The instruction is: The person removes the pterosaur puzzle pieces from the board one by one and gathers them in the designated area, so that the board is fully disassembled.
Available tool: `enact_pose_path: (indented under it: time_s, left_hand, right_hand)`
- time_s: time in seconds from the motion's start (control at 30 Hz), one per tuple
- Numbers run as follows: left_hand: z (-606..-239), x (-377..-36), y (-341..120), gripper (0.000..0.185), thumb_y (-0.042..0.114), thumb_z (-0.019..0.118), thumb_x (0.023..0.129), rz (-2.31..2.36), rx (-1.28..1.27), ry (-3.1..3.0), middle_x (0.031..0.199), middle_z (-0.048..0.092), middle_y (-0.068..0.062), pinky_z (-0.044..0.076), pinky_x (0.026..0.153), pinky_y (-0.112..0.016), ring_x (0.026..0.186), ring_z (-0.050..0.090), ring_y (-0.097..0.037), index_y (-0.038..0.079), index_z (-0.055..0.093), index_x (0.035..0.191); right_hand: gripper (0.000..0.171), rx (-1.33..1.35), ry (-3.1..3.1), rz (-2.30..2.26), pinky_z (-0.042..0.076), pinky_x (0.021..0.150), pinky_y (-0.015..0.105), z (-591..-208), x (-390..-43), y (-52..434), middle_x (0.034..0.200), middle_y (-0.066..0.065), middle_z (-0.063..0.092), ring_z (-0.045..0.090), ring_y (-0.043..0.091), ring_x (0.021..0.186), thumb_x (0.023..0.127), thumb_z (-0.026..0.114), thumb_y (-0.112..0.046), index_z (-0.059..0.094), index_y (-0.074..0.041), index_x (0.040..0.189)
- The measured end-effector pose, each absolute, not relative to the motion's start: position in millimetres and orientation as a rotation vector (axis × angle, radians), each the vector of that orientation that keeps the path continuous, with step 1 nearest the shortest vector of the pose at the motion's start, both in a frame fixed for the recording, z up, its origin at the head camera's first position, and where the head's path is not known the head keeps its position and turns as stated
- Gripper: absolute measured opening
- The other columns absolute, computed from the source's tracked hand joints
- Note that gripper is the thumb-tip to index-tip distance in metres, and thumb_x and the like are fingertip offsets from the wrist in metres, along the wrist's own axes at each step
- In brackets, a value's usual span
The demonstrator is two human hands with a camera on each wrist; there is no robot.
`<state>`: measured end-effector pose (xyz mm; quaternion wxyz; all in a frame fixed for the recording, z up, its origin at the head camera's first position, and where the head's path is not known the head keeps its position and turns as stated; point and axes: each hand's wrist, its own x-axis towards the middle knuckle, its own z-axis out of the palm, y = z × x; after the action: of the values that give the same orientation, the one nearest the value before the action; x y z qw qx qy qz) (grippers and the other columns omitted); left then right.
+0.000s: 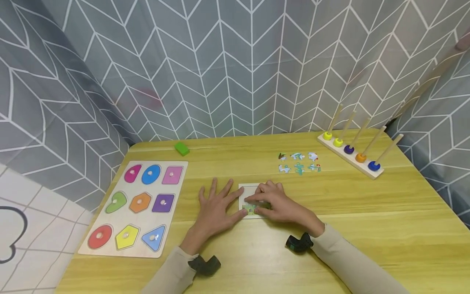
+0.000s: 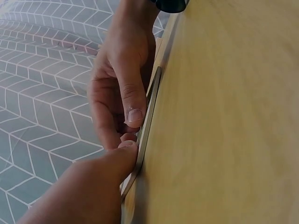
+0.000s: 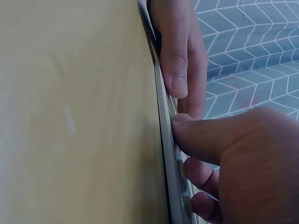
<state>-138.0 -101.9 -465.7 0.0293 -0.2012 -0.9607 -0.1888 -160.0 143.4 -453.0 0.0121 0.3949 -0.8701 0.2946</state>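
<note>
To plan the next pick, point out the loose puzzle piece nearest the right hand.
The leftmost puzzle piece in the nearer row; the other five pieces lie farther from the right hand.

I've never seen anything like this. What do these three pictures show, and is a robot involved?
No robot here, just a person working bare-handed. The wide picture is taken from the head, the tilted close-ups from the left and right wrists. On the wood-grained table are a shape board with nine coloured shapes, a green block, six loose puzzle pieces and a peg stand with coloured rings. The left hand is spread, its thumb and index finger touching a small puzzle board. The right hand has bent fingers over the same board; whether it pinches a piece is hidden.
</note>
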Motion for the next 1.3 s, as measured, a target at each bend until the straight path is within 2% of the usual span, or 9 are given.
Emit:
enact_pose_path:
  time_s: [0.2,0.37,0.67,0.93,1.3]
  left_hand:
    - [-463.6,-138.1,-102.9,0.055,0.057,0.048,0.099,-0.566,-0.658,-2.939,0.166,0.035,-0.003,0.006,0.114,-0.077,0.155,0.014,-0.052,0.038,0.05,0.15]
    - [-463.7,-138.2,-103.8,0.052,0.05,0.05,0.099,-0.554,-0.678,-2.916,0.165,0.038,-0.005,0.009,0.113,-0.079,0.153,0.017,-0.054,0.036,0.051,0.149]
    - [-464.6,-138.9,-104.2,0.052,0.051,0.048,0.1,-0.545,-0.666,-2.956,0.166,0.034,-0.003,0.008,0.114,-0.078,0.155,0.014,-0.052,0.039,0.048,0.151]
    - [-464.8,-138.8,-104.6,0.052,0.051,0.048,0.1,-0.571,-0.66,-2.953,0.166,0.034,-0.002,0.007,0.115,-0.077,0.155,0.013,-0.051,0.039,0.049,0.15]
    - [-466.3,-138.7,-104.3,0.052,0.052,0.047,0.101,-0.582,-0.661,-2.95,0.167,0.033,-0.002,0.005,0.115,-0.076,0.155,0.012,-0.051,0.039,0.048,0.151]
  right_hand:
    - [0.031,1.224,-2.731,0.963,0.017,0.076,0.032,-452.3,-159.0,142.4,0.084,-0.009,0.055,0.03,0.007,0.081,0.092,0.073,-0.016,0.075,-0.022,0.122]
    - [0.03,1.212,-2.761,1.002,0.017,0.077,0.033,-452.5,-158.8,142.3,0.087,-0.012,0.06,0.033,0.008,0.081,0.093,0.072,-0.016,0.074,-0.022,0.123]
    - [0.028,1.191,-2.753,1.05,0.019,0.078,0.033,-453.3,-158.8,141.2,0.088,-0.013,0.064,0.04,0.013,0.082,0.092,0.073,-0.016,0.075,-0.021,0.12]
    - [0.029,1.165,-2.759,1.121,0.02,0.08,0.033,-453.0,-158.7,140.5,0.089,-0.012,0.068,0.046,0.007,0.084,0.091,0.075,-0.015,0.074,-0.021,0.119]
    - [0.029,1.183,-2.71,1.15,0.021,0.079,0.033,-453.3,-160.0,141.6,0.088,-0.013,0.066,0.047,0.008,0.082,0.09,0.077,-0.016,0.073,-0.023,0.118]
